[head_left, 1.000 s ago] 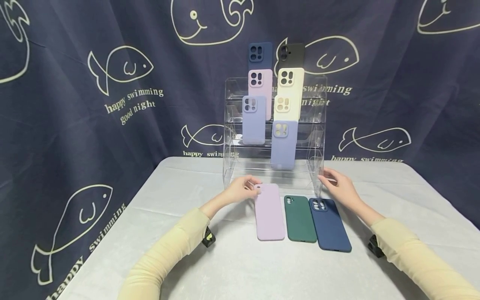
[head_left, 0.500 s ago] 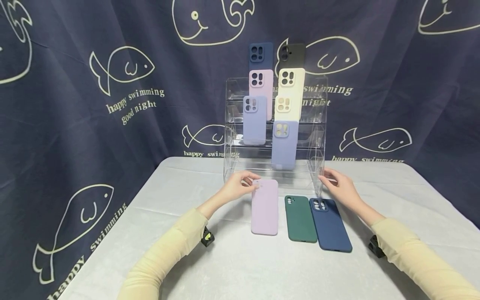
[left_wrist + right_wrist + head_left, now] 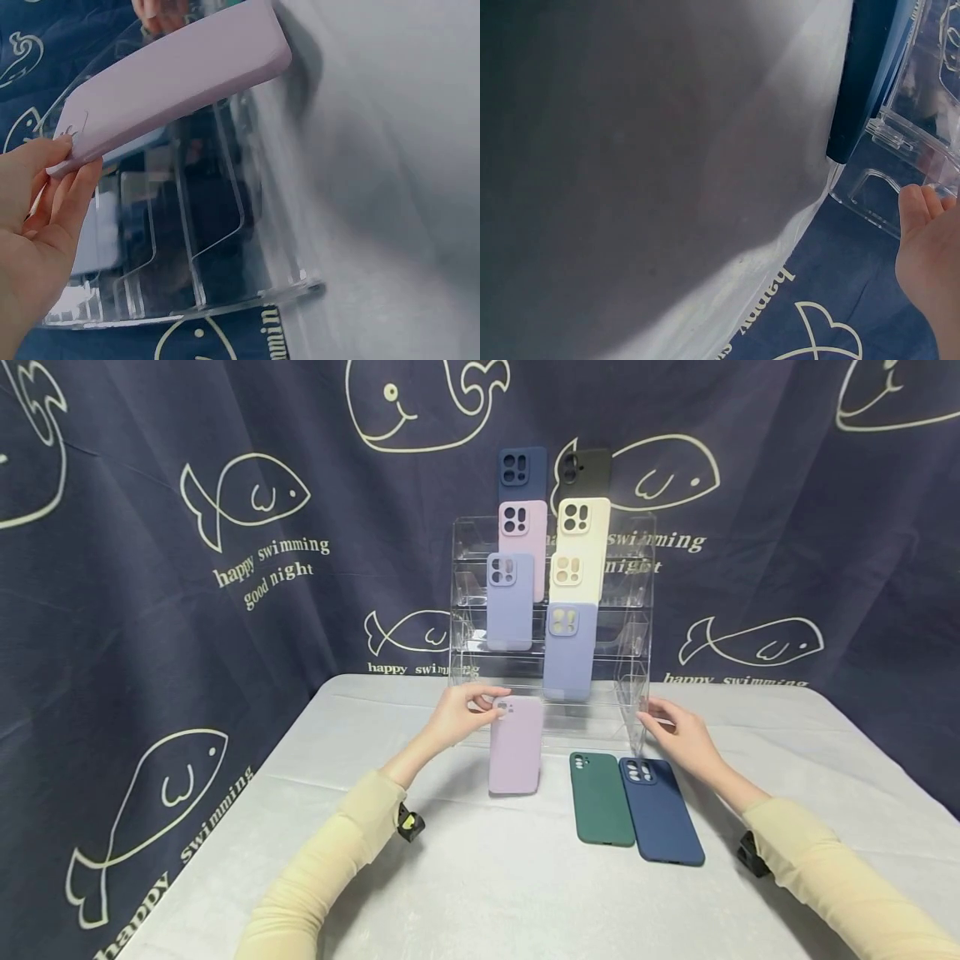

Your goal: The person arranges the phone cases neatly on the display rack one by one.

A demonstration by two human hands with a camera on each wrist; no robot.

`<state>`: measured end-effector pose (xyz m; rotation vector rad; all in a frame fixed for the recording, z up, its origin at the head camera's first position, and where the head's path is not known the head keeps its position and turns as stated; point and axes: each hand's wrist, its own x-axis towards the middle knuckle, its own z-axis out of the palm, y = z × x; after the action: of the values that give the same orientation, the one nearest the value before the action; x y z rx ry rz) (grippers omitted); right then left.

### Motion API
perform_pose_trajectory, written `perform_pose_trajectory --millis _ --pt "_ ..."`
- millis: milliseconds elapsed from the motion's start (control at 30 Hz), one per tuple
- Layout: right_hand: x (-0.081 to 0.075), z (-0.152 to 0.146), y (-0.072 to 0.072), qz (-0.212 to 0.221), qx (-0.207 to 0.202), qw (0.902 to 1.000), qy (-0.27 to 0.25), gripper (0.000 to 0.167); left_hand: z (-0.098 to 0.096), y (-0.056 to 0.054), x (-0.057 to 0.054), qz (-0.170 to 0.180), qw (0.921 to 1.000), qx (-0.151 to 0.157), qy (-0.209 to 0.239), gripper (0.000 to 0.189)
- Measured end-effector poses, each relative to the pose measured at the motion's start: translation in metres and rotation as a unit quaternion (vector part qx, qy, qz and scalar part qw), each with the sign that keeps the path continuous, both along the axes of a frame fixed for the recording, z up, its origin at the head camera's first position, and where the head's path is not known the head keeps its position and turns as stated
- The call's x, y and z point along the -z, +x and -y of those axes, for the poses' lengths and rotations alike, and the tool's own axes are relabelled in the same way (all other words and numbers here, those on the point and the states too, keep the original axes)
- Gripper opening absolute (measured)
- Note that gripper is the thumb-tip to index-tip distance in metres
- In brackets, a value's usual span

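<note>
A light purple phone case (image 3: 516,747) is pinched at its upper left corner between the thumb and fingers of my left hand (image 3: 461,714). In the left wrist view the same phone case (image 3: 180,71) is raised off the table, in front of the clear tiered display rack (image 3: 199,225). My right hand (image 3: 681,735) holds the right side edge of the display rack (image 3: 633,693); in the right wrist view the right hand (image 3: 934,255) has its fingertips at the clear plastic. A green phone case (image 3: 602,799) and a dark blue phone case (image 3: 662,810) lie side by side before the rack.
Phone cases stand in two columns on the rack: navy (image 3: 522,485), pink-purple (image 3: 536,527) and lavender (image 3: 510,618) at left; black (image 3: 592,477), cream ones (image 3: 588,539) and another lavender case (image 3: 570,660) at right. A dark fish-print curtain (image 3: 150,652) hangs behind the white-covered table (image 3: 480,902).
My left hand has lifted the light purple phone case off the table, carrying it left and toward the rack, and tilted it more upright. The right hand has stayed at the rack's side.
</note>
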<state>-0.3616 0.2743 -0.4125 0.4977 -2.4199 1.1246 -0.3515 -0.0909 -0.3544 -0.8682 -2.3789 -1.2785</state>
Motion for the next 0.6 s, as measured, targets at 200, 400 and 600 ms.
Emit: perform_pose_trajectory --millis 200,400,600 --pt "-0.001 -0.001 0.0 0.0 0.001 1.0 0.002 0.042 0.007 -0.005 -0.015 -0.02 0.9993 -0.029 0.012 0.03" --pt "0.0 -0.001 0.0 -0.002 0.003 1.0 0.003 0.042 0.01 -0.011 -0.032 -0.049 0.9973 -0.047 0.029 0.029" --pt "0.001 -0.001 0.0 -0.006 0.004 1.0 0.004 0.041 0.014 -0.017 -0.045 -0.063 0.9948 -0.073 0.034 0.028"
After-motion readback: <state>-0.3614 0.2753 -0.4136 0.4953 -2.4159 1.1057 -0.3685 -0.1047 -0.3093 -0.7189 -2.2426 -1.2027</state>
